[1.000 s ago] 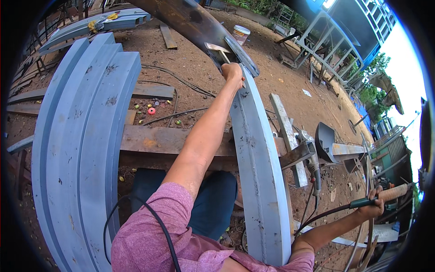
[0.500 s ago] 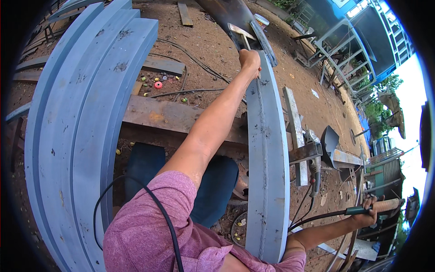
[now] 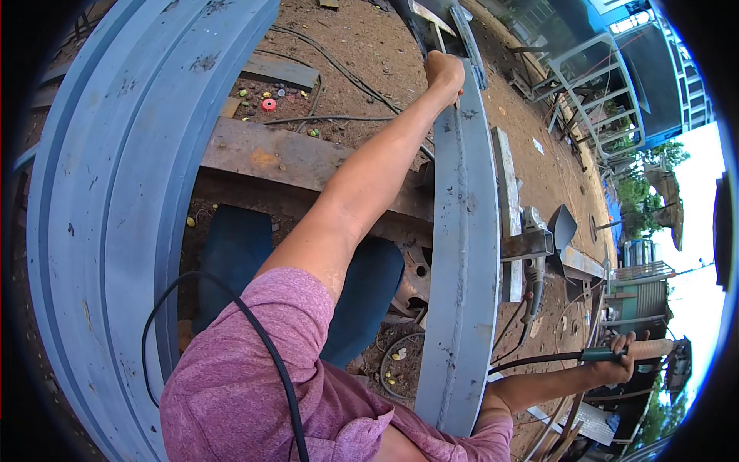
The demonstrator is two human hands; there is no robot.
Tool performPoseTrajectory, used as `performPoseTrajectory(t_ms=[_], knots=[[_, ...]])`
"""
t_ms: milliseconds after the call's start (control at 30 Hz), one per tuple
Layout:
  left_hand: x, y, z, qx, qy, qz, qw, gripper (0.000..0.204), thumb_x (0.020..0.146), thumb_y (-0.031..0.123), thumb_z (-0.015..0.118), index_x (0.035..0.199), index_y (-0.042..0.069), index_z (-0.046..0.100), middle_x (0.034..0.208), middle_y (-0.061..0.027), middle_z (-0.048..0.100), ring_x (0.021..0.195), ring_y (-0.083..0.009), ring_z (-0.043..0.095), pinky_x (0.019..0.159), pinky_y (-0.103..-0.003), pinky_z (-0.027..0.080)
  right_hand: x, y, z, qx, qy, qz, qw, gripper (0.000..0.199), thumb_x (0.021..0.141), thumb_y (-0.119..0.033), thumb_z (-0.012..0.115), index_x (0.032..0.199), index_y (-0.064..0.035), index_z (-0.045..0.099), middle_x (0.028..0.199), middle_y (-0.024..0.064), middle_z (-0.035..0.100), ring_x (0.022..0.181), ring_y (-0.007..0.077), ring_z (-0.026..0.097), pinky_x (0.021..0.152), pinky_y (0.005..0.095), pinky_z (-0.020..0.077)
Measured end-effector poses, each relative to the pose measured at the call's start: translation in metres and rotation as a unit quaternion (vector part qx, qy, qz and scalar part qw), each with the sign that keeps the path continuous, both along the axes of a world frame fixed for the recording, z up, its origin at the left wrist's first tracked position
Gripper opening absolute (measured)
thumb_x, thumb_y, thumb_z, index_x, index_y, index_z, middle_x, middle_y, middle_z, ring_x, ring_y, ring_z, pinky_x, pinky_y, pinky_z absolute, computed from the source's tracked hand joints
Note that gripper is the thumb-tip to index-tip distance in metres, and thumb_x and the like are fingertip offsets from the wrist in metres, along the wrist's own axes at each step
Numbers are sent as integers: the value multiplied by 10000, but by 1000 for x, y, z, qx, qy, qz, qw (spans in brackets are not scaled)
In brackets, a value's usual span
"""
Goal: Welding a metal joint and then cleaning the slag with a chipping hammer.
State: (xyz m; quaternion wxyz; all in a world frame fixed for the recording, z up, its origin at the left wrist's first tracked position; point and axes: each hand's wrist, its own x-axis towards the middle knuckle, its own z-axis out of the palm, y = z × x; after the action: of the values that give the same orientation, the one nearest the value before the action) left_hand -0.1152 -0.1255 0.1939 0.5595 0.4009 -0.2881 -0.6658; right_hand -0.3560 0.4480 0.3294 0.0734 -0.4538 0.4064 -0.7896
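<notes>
My beam (image 3: 481, 254) looks like metal under matt grey paint, its weld seam (image 3: 462, 200) rough (the stacked beams (image 3: 146, 177) share that paint). The rusty plate (image 3: 265, 156) is dull, blotched metal; my shirt (image 3: 239, 377) is matt cloth, the cable (image 3: 267, 341) smooth, rubbery.

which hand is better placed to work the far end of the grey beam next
Likely the left hand: it is at the far end of the grey beam, gripping a T-shaped tool. The right hand is off to the beam's right, holding a green-and-tan handle with a black cable.
</notes>
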Motion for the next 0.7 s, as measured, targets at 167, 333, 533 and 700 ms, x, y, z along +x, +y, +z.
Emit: performPoseTrajectory(t_ms=[167,333,533,700], knots=[[-7,0,4,-21,-64,-2,998,241,928,71,464,881,-118,605,836,-241,661,585,-338,667,399,-411,492,7,-5,-1,11,-4,5,1000,940,568,-10,538,1467,25,265,927,156,435,588,196,447,599,266,402],[-10,-11,4,-17,-43,37,998,242,921,65,474,873,-129,611,860,-264,665,580,-335,664,400,-412,495,11,-11,-1,12,-9,2,1000,923,575,-17,544,1456,32,272,913,149,423,580,187,443,572,258,398],[-4,-14,3,-9,-37,15,999,221,911,48,471,943,-116,616,890,-248,664,575,-317,653,400,-407,490,3,-13,-4,23,-5,-4,1000,905,576,-20,540,1441,49,283,910,147,428,564,176,437,567,262,407],[4,-18,0,-7,-33,-27,999,217,911,67,489,970,-105,608,942,-253,664,605,-328,667,435,-413,519,-3,-12,-4,27,-10,-7,1000,904,583,-14,541,1446,44,282,909,141,436,567,175,448,565,246,412]])
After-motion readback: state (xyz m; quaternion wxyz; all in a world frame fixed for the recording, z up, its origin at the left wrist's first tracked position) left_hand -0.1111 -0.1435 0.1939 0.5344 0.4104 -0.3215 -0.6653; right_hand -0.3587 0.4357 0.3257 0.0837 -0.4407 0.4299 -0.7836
